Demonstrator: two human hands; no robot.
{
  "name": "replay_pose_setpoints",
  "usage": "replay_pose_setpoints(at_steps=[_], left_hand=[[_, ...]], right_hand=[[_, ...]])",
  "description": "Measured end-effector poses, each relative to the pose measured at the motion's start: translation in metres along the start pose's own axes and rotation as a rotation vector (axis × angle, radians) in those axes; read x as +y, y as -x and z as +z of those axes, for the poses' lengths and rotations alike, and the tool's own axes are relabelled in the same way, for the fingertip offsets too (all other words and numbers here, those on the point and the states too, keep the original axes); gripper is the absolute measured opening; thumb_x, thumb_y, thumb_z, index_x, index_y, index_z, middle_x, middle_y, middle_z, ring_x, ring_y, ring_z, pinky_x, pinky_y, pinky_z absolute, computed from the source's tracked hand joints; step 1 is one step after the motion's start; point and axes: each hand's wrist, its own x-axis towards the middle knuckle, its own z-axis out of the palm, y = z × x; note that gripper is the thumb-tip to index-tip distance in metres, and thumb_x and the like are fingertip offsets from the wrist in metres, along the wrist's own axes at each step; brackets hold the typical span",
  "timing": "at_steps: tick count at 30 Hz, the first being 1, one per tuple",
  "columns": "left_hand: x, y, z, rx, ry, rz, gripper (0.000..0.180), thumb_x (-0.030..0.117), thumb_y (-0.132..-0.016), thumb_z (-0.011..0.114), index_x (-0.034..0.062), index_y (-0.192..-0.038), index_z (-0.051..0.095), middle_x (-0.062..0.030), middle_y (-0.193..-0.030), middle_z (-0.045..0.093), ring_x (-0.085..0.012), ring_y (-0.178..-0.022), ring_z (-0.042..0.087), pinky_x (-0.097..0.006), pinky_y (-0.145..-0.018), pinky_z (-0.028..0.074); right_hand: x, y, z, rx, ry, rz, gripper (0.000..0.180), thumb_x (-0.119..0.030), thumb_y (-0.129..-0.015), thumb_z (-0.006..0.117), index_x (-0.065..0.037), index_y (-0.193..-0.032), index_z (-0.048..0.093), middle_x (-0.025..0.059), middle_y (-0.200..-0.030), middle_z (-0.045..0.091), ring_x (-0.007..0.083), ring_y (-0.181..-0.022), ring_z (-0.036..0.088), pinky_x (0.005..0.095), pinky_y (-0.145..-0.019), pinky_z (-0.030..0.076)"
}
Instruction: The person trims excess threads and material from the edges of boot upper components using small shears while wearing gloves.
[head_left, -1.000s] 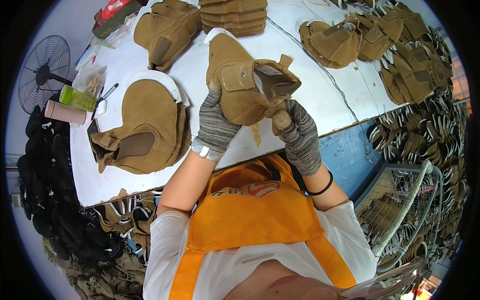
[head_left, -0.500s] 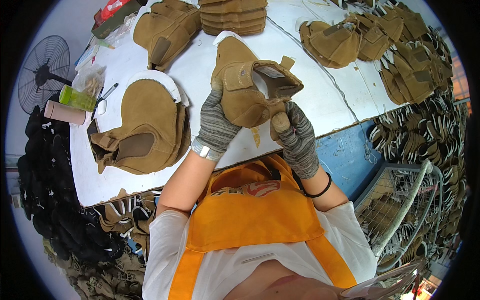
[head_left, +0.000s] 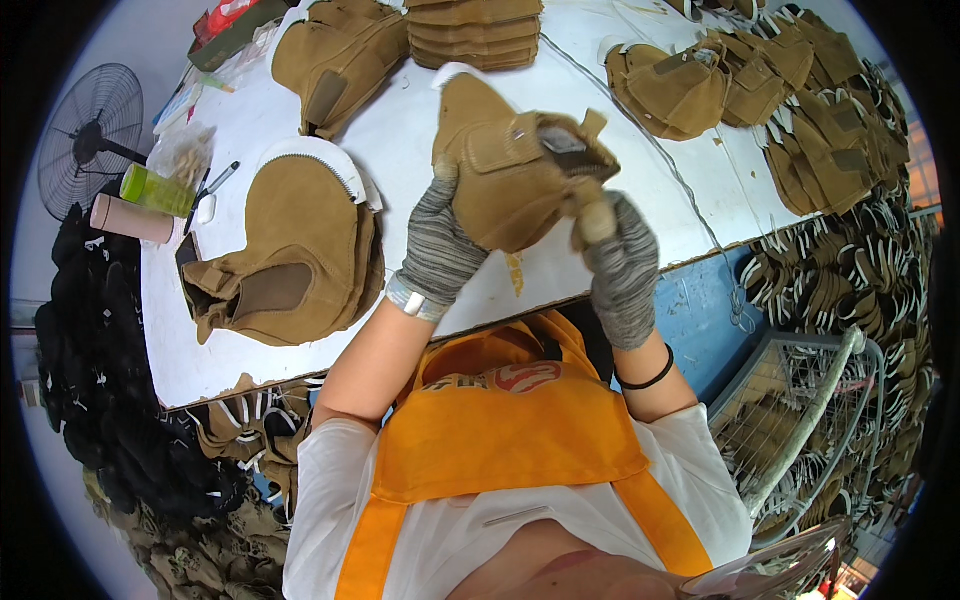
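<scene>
Head view: right hand (head_left: 622,262) motion-blurred, left hand's (head_left: 440,238) fingers mostly hidden under the brown boot upper (head_left: 500,195), stack of uppers (head_left: 475,38) cut off by top edge. Both forearms reach forward, upper held between the hands over the worktop (head_left: 400,125) near its front edge, toe pointing away, left fingers closed round its side, right fingers pinching the edge by the opening. Wire basket (head_left: 800,341) at right contains brown pieces, hard to make out; green box (head_left: 238,40) holds something red.
</scene>
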Motion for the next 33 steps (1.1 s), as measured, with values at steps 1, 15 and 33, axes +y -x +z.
replay_pose_setpoints(at_steps=[1, 15, 33], left_hand=[[-0.002, 0.001, 0.002, 0.005, -0.054, 0.036, 0.065, 0.045, -0.093, 0.046, 0.0039, -0.140, 0.027, -0.0185, -0.139, 0.036, -0.0322, -0.127, 0.039, -0.045, -0.107, 0.034], [-0.010, 0.002, 0.007, -0.051, -0.913, 0.153, 0.070, 0.036, -0.085, 0.064, 0.0006, -0.136, 0.034, -0.0112, -0.127, 0.049, -0.0191, -0.117, 0.045, -0.031, -0.098, 0.038], [-0.016, 0.011, 0.050, -0.042, -0.731, 0.223, 0.061, 0.041, -0.088, 0.059, 0.0027, -0.132, 0.039, -0.0107, -0.126, 0.049, -0.0225, -0.116, 0.048, -0.035, -0.099, 0.041]], right_hand=[[0.011, -0.006, -0.002, 0.172, 0.015, -0.021, 0.045, -0.044, -0.086, 0.062, -0.003, -0.103, 0.059, -0.0014, -0.073, 0.057, 0.0044, -0.053, 0.042, 0.0193, -0.046, 0.033], [0.033, -0.023, -0.027, 0.130, -0.289, 0.195, 0.071, -0.045, -0.080, 0.069, -0.006, -0.132, 0.042, -0.0018, -0.092, 0.053, 0.0036, -0.063, 0.043, 0.0174, -0.050, 0.037], [-0.002, -0.005, -0.021, 0.241, -0.317, -0.190, 0.058, -0.020, -0.072, 0.080, -0.002, -0.120, 0.052, 0.0098, -0.113, 0.058, 0.0182, -0.098, 0.059, 0.0293, -0.086, 0.049]])
